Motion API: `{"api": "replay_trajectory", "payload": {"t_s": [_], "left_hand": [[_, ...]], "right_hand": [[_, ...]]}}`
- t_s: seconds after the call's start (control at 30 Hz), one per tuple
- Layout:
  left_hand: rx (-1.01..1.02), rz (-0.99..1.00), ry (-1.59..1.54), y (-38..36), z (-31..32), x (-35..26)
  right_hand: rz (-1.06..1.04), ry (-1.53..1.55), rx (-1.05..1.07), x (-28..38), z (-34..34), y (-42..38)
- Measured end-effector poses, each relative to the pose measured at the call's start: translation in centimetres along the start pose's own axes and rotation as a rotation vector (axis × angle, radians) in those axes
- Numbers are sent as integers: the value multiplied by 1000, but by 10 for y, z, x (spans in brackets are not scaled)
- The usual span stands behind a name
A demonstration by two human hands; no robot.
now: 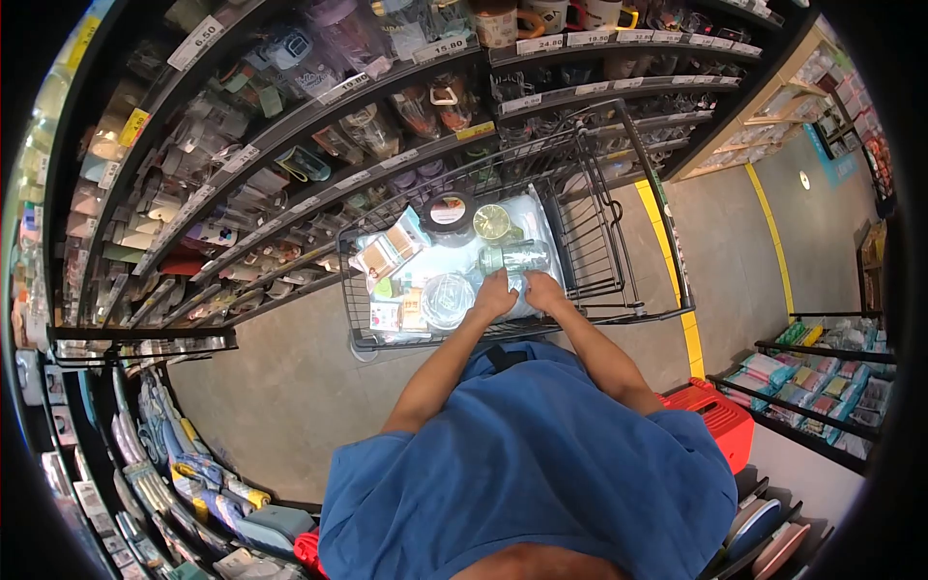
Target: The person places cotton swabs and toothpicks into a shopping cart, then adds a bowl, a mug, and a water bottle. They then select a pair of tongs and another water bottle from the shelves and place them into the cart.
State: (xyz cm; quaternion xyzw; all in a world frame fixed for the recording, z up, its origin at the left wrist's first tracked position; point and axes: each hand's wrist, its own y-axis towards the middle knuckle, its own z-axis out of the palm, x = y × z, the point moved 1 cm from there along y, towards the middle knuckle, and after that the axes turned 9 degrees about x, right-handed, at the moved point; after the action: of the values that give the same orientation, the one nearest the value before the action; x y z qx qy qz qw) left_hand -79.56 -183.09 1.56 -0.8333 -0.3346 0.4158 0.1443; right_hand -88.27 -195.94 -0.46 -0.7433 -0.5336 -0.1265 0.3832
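A black wire shopping cart point(619, 256) stands in front of me with goods in it. My left hand point(495, 297) and my right hand point(546, 293) are close together over its near side, fingers curled. Both are on a clear, greenish see-through container point(512, 257), whose lower part they partly hide. Just beyond it is a round tub with a yellow-green lid point(491, 222). A black-rimmed round container point(449, 213) sits to its left. Round clear plastic containers point(448, 301) lie left of my left hand. At the cart's left are a brown-and-white packet point(391, 248) and a small orange box point(412, 310).
Curved-looking shelves point(290, 116) packed with bottles, cups and mugs run along the cart's far and left sides. Yellow lines point(681, 290) mark the grey floor at right. A red plastic basket point(713, 420) is by my right side. Low racks point(812, 387) hold packaged goods.
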Motion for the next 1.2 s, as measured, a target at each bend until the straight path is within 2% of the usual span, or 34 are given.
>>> {"api": "replay_trajectory", "payload": {"t_s": [0.3, 0.37, 0.4, 0.47, 0.53, 0.57, 0.6, 0.63, 0.7, 0.77, 0.83, 1.0, 1.07, 1.13, 1.2], "left_hand": [[-126, -1, 59, -5, -1, -10], [-197, 117, 137, -18, 3, -13], [-197, 112, 136, -24, 7, -10], [-211, 192, 93, -40, 16, -4], [-176, 188, -3, -67, 14, -7], [-122, 122, -43, -78, 16, -6], [-77, 56, -89, -89, 18, -5], [-115, 44, -103, -95, 19, 0], [8, 25, -137, -105, 22, 8], [-80, 10, -132, -108, 19, 7], [-185, 67, -125, -109, 16, 10], [-235, 102, -151, -100, -1, 31], [-261, 89, -316, -95, -19, 46], [-384, 111, -282, -91, -50, 64], [-539, 71, -379, -85, -91, 88]], "right_hand": [[-52, 9, -27, 4, 5, 8], [-114, 10, -50, 3, 4, 8], [-117, 11, -45, 1, 4, 8], [-51, 48, 114, -4, 6, 7], [-82, 35, 191, -7, 9, 2], [-111, 19, 263, -9, 10, -1], [-186, 14, 176, -14, 17, -8], [-227, 40, 171, -15, 18, -16], [-236, 35, 198, -22, 28, -24], [-244, -16, 309, -12, 19, -33], [-289, 69, 246, -5, 18, -36], [-287, 168, 198, 15, -3, -14], [-260, 372, 168, 23, -14, 3], [-249, 319, 185, 45, -39, 17], [-337, 417, 157, 60, -48, 45]]}}
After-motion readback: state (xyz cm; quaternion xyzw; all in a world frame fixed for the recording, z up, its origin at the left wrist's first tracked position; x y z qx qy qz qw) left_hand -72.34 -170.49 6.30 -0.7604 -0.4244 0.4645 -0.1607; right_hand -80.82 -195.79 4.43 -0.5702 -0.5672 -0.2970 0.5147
